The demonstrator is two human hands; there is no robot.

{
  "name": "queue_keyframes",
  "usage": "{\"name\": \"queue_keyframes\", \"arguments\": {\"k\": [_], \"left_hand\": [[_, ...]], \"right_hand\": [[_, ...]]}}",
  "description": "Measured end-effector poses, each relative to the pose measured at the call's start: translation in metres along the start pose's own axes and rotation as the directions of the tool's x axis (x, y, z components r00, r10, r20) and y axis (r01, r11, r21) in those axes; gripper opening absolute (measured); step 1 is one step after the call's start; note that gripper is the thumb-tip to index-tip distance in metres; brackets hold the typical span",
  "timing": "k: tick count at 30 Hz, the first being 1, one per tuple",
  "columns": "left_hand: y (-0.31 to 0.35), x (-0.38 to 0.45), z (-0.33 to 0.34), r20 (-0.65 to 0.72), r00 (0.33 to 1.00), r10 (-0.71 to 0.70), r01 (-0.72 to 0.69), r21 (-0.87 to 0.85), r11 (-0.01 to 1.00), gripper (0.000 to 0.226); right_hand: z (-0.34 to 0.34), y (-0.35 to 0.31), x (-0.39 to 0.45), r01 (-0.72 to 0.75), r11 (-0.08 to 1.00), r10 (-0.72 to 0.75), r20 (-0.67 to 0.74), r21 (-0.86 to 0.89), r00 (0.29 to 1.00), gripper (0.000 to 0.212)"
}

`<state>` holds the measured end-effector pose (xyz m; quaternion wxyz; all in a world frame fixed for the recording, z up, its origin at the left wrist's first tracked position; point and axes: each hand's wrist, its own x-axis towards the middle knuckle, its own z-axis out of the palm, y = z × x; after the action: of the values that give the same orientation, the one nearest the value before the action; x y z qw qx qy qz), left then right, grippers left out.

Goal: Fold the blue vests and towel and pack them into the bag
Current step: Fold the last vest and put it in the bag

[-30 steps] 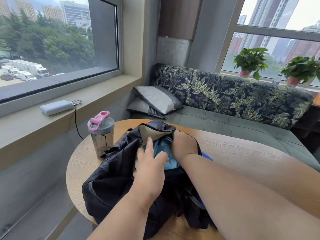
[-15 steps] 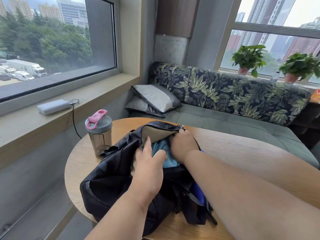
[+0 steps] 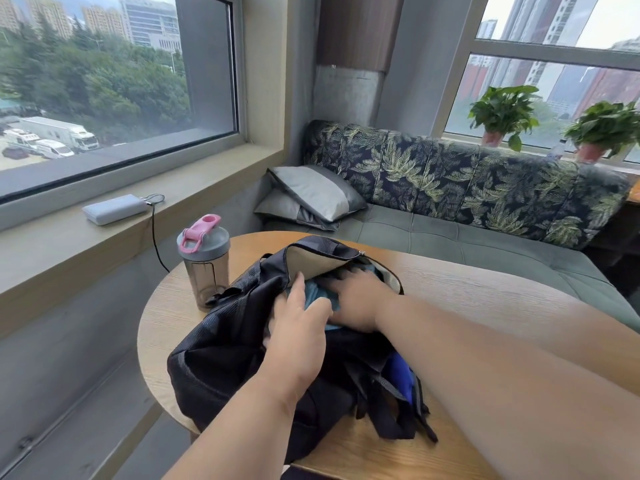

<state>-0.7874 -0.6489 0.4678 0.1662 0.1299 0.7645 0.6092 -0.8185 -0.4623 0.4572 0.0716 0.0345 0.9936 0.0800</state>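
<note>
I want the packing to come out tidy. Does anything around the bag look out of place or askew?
A bright blue fabric piece pokes out at the black mesh bag's near right side, apart from the teal cloth that both hands press into the open top. The pink-lidded shaker bottle stands upright; nothing has spilled.
</note>
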Motion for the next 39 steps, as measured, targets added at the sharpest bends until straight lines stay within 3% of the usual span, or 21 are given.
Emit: {"name": "queue_keyframes", "arguments": {"k": [2,5,6,8,10,11,13,17,21,27,34,37,39], "left_hand": [[-0.001,-0.001,0.001,0.011,1.0,-0.002,0.001,0.012,1.0,0.104],[-0.001,-0.004,0.001,0.02,1.0,-0.004,0.003,0.021,1.0,0.102],[-0.001,-0.005,0.0,0.019,1.0,-0.008,0.007,0.021,1.0,0.098],[-0.001,-0.006,-0.001,0.009,1.0,-0.016,0.015,0.039,0.999,0.091],[-0.001,-0.008,-0.001,0.003,1.0,-0.022,0.022,0.062,0.998,0.09],[-0.001,-0.009,-0.001,0.006,1.0,-0.023,0.023,0.071,0.997,0.09],[0.0,-0.01,0.0,0.015,1.0,-0.02,0.019,0.088,0.996,0.09],[0.003,-0.015,0.001,0.034,0.999,0.008,-0.012,0.116,0.993,0.091],[0.003,-0.015,0.004,0.053,0.998,0.03,-0.04,0.186,0.982,0.078],[0.012,-0.009,0.031,0.138,0.984,0.111,-0.15,0.311,0.938,0.075],[0.046,0.01,0.115,0.343,0.923,0.177,-0.307,0.374,0.875,0.085],[0.051,0.009,0.144,0.388,0.897,0.213,-0.377,0.417,0.827,0.093],[0.051,0.007,0.153,0.405,0.885,0.23,-0.413,0.452,0.791,0.092]], "right_hand": [[0.005,0.002,-0.005,-0.05,0.999,0.048,0.119,0.014,0.992,0.101],[0.003,0.004,-0.012,-0.046,0.998,0.042,0.1,0.039,0.994,0.108],[0.0,0.006,-0.013,-0.042,0.996,0.039,0.04,0.079,0.998,0.103],[-0.005,0.011,-0.013,-0.059,0.99,0.081,-0.171,0.131,0.982,0.067],[-0.012,0.022,-0.011,-0.152,0.984,0.176,-0.377,0.091,0.909,0.037],[-0.015,0.029,-0.011,-0.228,0.97,0.243,-0.414,0.087,0.877,0.03],[-0.018,0.042,-0.016,-0.338,0.93,0.367,-0.337,0.144,0.867,0.03],[-0.01,0.065,-0.029,-0.382,0.847,0.446,-0.103,0.369,0.889,0.048],[0.002,0.085,-0.053,-0.471,0.806,0.501,0.011,0.359,0.865,0.046],[0.015,0.119,-0.124,-0.641,0.706,0.619,0.176,0.301,0.765,0.05],[0.037,0.153,-0.253,-0.73,0.467,0.753,0.207,0.499,0.624,0.03],[0.052,0.154,-0.289,-0.653,0.295,0.789,0.208,0.698,0.579,0.02],[0.06,0.149,-0.303,-0.558,0.169,0.775,0.24,0.812,0.584,0.017]]}}
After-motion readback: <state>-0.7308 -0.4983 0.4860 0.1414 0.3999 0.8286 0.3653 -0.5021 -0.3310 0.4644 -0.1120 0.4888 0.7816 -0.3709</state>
